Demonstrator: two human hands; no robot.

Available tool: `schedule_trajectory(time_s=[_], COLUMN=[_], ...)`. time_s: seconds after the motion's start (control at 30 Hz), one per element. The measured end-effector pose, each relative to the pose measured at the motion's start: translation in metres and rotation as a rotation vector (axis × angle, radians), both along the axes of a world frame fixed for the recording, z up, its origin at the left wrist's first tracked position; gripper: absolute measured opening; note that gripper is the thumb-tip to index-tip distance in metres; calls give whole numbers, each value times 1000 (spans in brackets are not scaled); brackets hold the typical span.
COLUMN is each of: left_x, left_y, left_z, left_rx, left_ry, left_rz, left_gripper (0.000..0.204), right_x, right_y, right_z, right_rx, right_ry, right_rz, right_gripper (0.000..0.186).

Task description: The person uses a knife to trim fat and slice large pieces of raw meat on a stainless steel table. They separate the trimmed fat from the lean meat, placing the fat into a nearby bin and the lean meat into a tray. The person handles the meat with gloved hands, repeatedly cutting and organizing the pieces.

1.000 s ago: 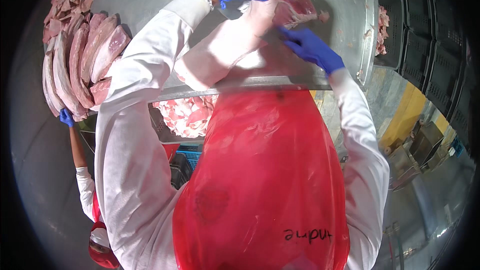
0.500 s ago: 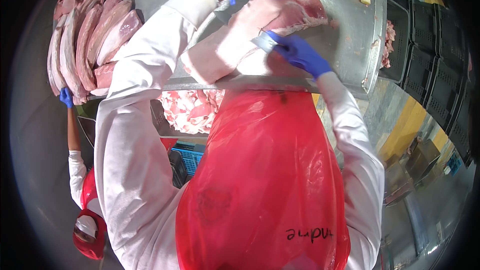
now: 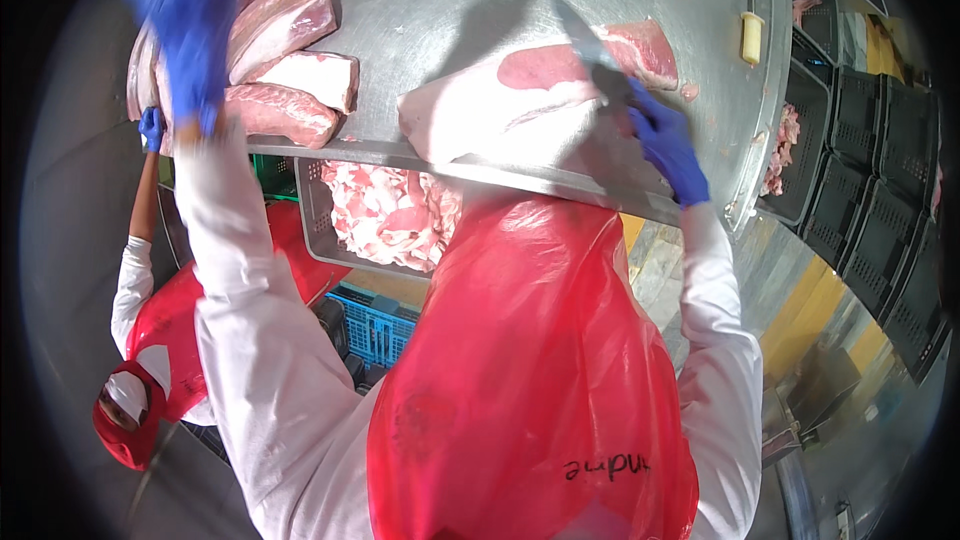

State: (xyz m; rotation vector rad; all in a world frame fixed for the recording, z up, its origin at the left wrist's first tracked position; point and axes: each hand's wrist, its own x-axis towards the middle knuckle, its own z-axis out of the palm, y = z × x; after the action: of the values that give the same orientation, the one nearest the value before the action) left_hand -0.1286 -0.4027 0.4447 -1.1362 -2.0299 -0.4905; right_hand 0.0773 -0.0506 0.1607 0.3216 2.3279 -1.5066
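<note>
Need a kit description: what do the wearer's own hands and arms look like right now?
Left hand and right hand: blue, five-fingered, close-fitting gloves. The left one is motion-blurred, so its fine detail can't be read. Both arms: long, loose, wrinkled white fabric sleeves, reaching toward the wrists. No cables or markings visible on either sleeve.

Counted on the metal table (image 3: 400, 0): one knife (image 3: 576, 32), one large cut of meat (image 3: 540, 68), one small scrap (image 3: 690, 91), one cream cylinder (image 3: 751, 38) and at least five long pieces of meat (image 3: 288, 43), some partly hidden. Gloved hands total three: the wearer's left hand (image 3: 185, 30) and right hand (image 3: 668, 143), plus one co-worker's hand (image 3: 151, 128). Also recorded are two red aprons (image 3: 530, 340), one blue crate (image 3: 372, 326) and at least five black crates (image 3: 858, 105).
</note>
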Motion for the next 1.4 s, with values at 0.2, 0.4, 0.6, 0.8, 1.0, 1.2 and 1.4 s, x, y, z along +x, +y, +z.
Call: schedule_trajectory(time_s=[0.2,0.4,0.6,0.8,1.0,1.2,1.4], left_x=[207,475,307,129,79,109,135], left_y=[-150,-168,-73,31,53,-27,-68], left_z=[-137,-401,-319,-281,-252,-298,-321], left_rx=[186,-102,372,247,403,355,306], left_ry=[-200,-1428,-1316,-1046,-1144,-1253,-1243], left_rz=[747,1033,833,362,324,539,587], left_gripper=[31,37,20,23,19,18,14], right_x=[44,72,65,28,9,-34,-77], right_y=[35,21,34,35,57,71,66], right_z=[15,12,32,53,37,51,64], right_rx=[5,-47,-59,41,277,195,152], right_ry=[-144,-206,-230,-224,-147,-275,-421], right_rz=[-191,-216,-263,-106,91,183,256], right_gripper=[48,49,51,52,50,50,50])
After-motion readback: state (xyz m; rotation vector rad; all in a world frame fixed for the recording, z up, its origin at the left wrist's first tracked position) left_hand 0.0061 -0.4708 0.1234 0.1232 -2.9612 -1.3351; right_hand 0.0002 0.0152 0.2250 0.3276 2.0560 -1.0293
